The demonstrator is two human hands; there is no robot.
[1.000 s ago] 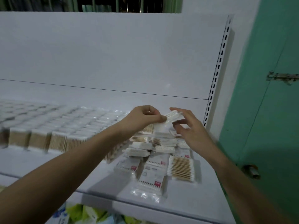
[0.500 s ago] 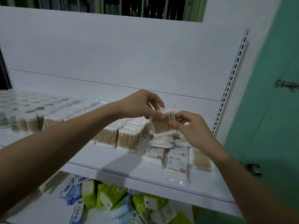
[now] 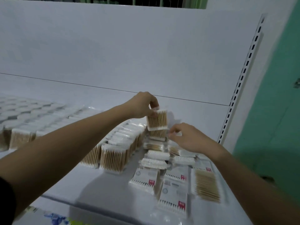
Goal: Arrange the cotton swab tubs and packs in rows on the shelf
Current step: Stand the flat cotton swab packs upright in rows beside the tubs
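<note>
White metal shelf (image 3: 100,189) with a white back panel, seen from above; the left hand (image 3: 142,105) reaches in from the near left, its fingers (image 3: 153,104) pinching the top edge of an upright clear pack of wooden cotton swabs (image 3: 157,118), held above the far right end of the rows; the right hand (image 3: 189,138) comes from the near right, fingers curled beside a second upright pack (image 3: 158,134) just below, though contact is too blurred to tell; standing packs in rows (image 3: 113,153) fill the left; loose flat packs (image 3: 172,187) lie scattered near right; blurred tubs (image 3: 24,109) stand far left; a green wall (image 3: 276,111) rises at right.
</note>
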